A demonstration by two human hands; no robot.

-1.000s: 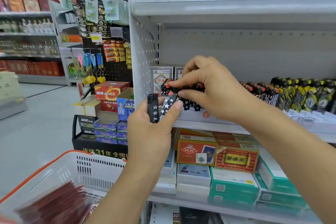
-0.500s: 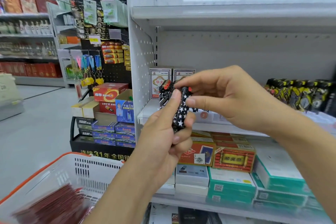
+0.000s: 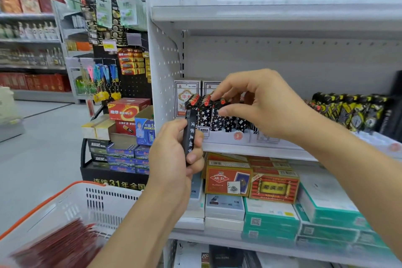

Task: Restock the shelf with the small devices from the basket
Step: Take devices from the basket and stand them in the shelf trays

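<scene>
Boxed playing cards [image 3: 228,181] crowd the shelf below at lower centre. At lower left, a white plastic basket [image 3: 71,204] holds blurred red packs. Mid-frame, the right hand [image 3: 264,104] pinches a star-patterned device [image 3: 216,116] standing in the row on the shelf [image 3: 256,150]; the left hand [image 3: 174,159] grips a slim black device [image 3: 188,135] upright just beside it.

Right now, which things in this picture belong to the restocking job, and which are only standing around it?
Part of the job:
- left hand gripping a black device
- right hand pinching a star-patterned device in the shelf row
- shelf
- basket

Just around:
- card boxes below
- teal boxes
- battery boxes
- keychains
</scene>
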